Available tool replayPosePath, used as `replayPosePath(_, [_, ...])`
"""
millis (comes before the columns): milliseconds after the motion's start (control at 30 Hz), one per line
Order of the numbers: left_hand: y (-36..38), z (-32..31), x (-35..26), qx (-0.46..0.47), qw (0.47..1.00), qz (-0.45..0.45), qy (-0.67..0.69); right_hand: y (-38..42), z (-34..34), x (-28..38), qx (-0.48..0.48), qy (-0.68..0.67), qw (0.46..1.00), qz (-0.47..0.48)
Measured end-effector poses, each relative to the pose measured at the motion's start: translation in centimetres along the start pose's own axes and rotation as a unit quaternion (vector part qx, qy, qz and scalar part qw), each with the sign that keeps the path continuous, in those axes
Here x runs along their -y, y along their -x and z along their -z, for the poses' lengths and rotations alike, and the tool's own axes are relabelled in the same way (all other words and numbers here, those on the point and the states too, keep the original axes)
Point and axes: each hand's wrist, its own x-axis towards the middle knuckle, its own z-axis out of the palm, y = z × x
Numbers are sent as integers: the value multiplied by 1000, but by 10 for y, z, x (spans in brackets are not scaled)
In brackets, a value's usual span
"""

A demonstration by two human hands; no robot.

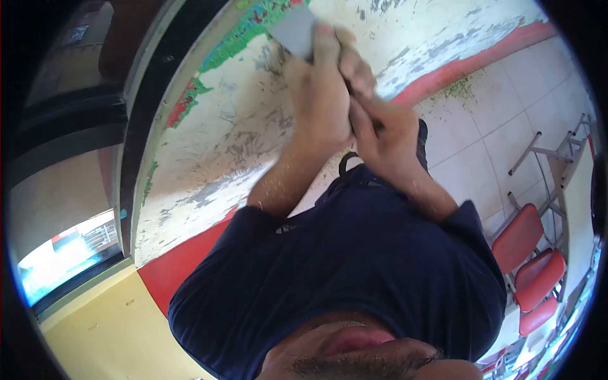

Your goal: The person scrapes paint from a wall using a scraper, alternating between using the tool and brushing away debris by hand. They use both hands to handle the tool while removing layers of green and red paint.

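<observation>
A flat grey blade (294,31) lies against the peeling wall (253,120), near a strip of green and red paint. My left hand (320,88) is closed on this blade, with a fingertip pressed along its face. Close beside it, touching its lower edge, my right hand (389,130) is curled shut. What lies inside the right hand is hidden by the fingers. Both hands are slightly blurred.
Dark window frame (130,126) on the left. A red band runs along the wall's lower edge. Tiled floor (494,120) holds scattered green paint flakes. Red chairs (519,237) stand at the right beside a pale tabletop (576,215).
</observation>
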Motion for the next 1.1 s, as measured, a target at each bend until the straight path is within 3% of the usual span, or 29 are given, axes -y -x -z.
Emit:
replayPosePath(67, [3, 1, 9, -7, 1000, 22, -14, 18, 1, -12, -24, -43, 999, -20])
replayPosePath(133, [6, 2, 13, -25, 999, 32, -3, 19, 4, -9, 6, 4, 1000, -23])
replayPosePath(267, [-1, -7, -5, 8, 1000, -13, 4, -2, 8, 7, 3, 2, 1000, -2])
replayPosePath(333, [3, -1, 2, 11, 1000, 16, 7, 9, 9, 4, -11, -16, 1000, -10])
replayPosePath(367, [5, -2, 8, 1, 1000, 23, 13, 12, 15, 2, 12, -46, 997, -61])
replayPosePath(467, [6, 2, 11, -6, 999, 30, 36, 6, 15, 5, 34, -39, 995, -82])
replayPosePath(1100, [9, 5, 16, -19, 1000, -4, 9, 13, 7, -12, -2, -24, 1000, 13])
